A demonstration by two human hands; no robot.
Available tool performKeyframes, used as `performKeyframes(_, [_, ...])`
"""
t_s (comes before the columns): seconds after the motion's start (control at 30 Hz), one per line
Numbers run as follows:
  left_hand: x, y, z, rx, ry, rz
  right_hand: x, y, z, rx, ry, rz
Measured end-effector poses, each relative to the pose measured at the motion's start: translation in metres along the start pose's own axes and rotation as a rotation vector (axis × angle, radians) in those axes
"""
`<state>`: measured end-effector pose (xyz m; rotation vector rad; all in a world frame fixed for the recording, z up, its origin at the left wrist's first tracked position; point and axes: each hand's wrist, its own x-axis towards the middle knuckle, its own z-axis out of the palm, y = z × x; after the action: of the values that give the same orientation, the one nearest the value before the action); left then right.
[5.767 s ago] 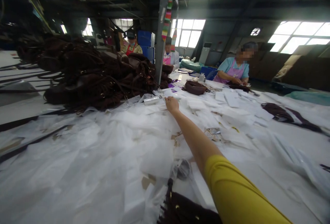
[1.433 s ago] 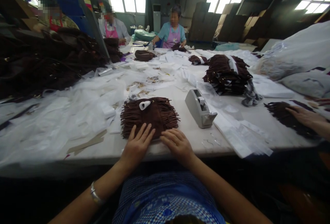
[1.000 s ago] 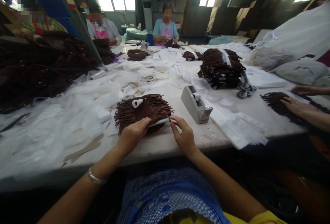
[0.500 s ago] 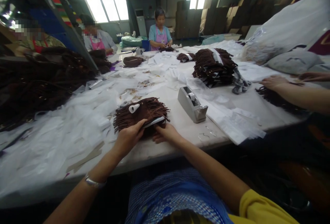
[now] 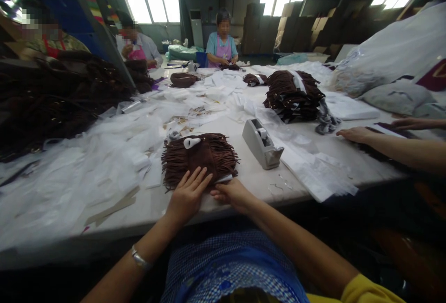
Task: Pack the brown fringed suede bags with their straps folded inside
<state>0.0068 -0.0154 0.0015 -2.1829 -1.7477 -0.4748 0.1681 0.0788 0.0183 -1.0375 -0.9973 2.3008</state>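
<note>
On the table in front of me lies a dark brown fringed bag (image 5: 202,154), with a white teardrop-shaped piece (image 5: 192,142) on its far part. My left hand (image 5: 190,194) rests on the bag's near side, fingers spread and flat. At the bag's near right corner, a white strip (image 5: 224,179) sticks out. My right hand (image 5: 233,194) is closed there, thumb and fingers together at the strip and the bag's near edge; the fingertips are partly hidden. A grey tape dispenser (image 5: 263,144) stands to the right of the bag.
Crumpled clear plastic bags (image 5: 90,177) cover the left of the table (image 5: 153,217). A stack of brown fringed bags (image 5: 294,96) stands beyond the dispenser, and flat plastic sleeves (image 5: 320,177) lie beside it. A co-worker's hands (image 5: 358,135) work at right; several people sit across.
The bag, tilted up at its near edge before, now lies flat. My left hand has gone from gripping that edge to lying on top. The co-worker's near hand has shifted left.
</note>
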Motion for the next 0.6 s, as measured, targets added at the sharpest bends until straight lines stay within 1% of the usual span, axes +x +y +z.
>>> performKeyframes(0.07, [0.002,0.000,-0.002,0.040,0.015,0.015,-0.002,-0.001,-0.004,0.009,-0.047,0.032])
performKeyframes(0.13, [0.003,0.002,-0.005,0.102,0.063,0.039,-0.003,-0.001,-0.009,0.003,-0.085,0.046])
performKeyframes(0.2, [0.002,0.008,-0.008,0.159,0.112,0.071,-0.009,-0.002,-0.016,-0.033,-0.098,0.030])
performKeyframes(0.23, [0.000,0.013,-0.009,0.178,0.126,0.085,-0.016,-0.003,-0.021,-0.091,-0.109,0.017])
performKeyframes(0.3, [-0.004,0.025,-0.012,0.192,0.133,0.097,-0.037,-0.011,-0.030,-0.297,-0.182,0.022])
performKeyframes(0.33, [-0.006,0.032,-0.013,0.191,0.134,0.096,-0.051,-0.018,-0.033,-0.445,-0.250,0.052])
performKeyframes(0.37, [-0.008,0.038,-0.013,0.186,0.138,0.092,-0.065,-0.027,-0.034,-0.580,-0.333,0.114])
performKeyframes(0.4, [-0.009,0.044,-0.013,0.180,0.146,0.084,-0.077,-0.036,-0.033,-0.686,-0.399,0.143])
performKeyframes(0.43, [-0.009,0.048,-0.012,0.172,0.159,0.073,-0.085,-0.047,-0.029,-0.767,-0.405,0.094])
performKeyframes(0.47, [-0.009,0.051,-0.011,0.167,0.174,0.061,-0.089,-0.057,-0.022,-0.851,-0.382,-0.032])
performKeyframes(0.5, [-0.009,0.053,-0.010,0.165,0.189,0.052,-0.086,-0.067,-0.014,-0.938,-0.333,-0.229])
performKeyframes(0.53, [-0.008,0.054,-0.009,0.164,0.198,0.043,-0.076,-0.074,-0.004,-1.012,-0.269,-0.467])
performKeyframes(0.57, [-0.008,0.054,-0.009,0.166,0.203,0.037,-0.061,-0.080,0.005,-1.069,-0.208,-0.696])
performKeyframes(0.6, [-0.007,0.054,-0.009,0.167,0.203,0.034,-0.043,-0.083,0.013,-1.122,-0.185,-0.879])
